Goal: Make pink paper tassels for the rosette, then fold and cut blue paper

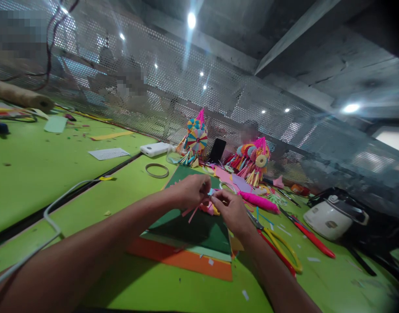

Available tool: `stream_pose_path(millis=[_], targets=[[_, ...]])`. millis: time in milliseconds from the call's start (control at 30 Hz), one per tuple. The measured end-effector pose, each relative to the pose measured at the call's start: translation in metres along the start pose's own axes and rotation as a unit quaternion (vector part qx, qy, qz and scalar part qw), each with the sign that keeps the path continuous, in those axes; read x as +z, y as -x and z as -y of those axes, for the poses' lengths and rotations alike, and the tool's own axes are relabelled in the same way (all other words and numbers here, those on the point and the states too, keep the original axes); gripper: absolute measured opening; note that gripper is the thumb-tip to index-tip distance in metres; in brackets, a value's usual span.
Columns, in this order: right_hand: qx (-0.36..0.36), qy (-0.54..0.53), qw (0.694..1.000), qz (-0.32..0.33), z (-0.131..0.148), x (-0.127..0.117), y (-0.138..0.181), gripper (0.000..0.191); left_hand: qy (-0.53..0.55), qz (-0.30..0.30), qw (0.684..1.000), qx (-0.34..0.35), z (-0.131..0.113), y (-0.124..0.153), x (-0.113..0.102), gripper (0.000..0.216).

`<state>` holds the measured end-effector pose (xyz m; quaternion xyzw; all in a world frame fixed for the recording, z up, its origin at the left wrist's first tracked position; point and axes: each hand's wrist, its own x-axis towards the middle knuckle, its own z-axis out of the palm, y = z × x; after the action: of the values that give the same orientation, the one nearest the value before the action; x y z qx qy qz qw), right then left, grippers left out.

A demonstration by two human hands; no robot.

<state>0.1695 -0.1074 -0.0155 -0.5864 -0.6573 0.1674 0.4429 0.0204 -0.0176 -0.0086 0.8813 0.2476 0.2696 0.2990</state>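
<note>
Over a dark green paper sheet (193, 232), my left hand (193, 191) and my right hand (230, 208) meet with fingertips pinched together. Between them is a small paper craft piece (207, 208) with pink and yellow parts. Thin pink strips trail from it on the left, and a bit of light blue shows at the fingertips. The fingers hide most of the piece. Orange paper (186, 260) sticks out from under the green sheet. Scissors with yellow handles (284, 250) lie just right of my right wrist.
Behind my hands stand two colourful paper ornaments with tassels, one left (197, 138) and one right (260, 158), with a phone (217, 151) between. A pink roll (258, 201), a red-handled tool (313, 239), a tape ring (157, 171), a white power bank (155, 149) and a rice cooker (330, 217) surround the workspace.
</note>
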Motion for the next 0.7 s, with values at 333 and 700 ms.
stream_pose_path(millis=[333, 700], targets=[[0.013, -0.103, 0.986, 0.134, -0.008, -0.012, -0.003, 0.015, -0.029, 0.012, 0.999, 0.015, -0.011, 0.003, -0.003, 0.011], [0.165, -0.371, 0.885, 0.227, -0.01, -0.011, -0.005, 0.025, -0.063, 0.029, 0.996, 0.061, -0.025, 0.007, -0.01, 0.02]])
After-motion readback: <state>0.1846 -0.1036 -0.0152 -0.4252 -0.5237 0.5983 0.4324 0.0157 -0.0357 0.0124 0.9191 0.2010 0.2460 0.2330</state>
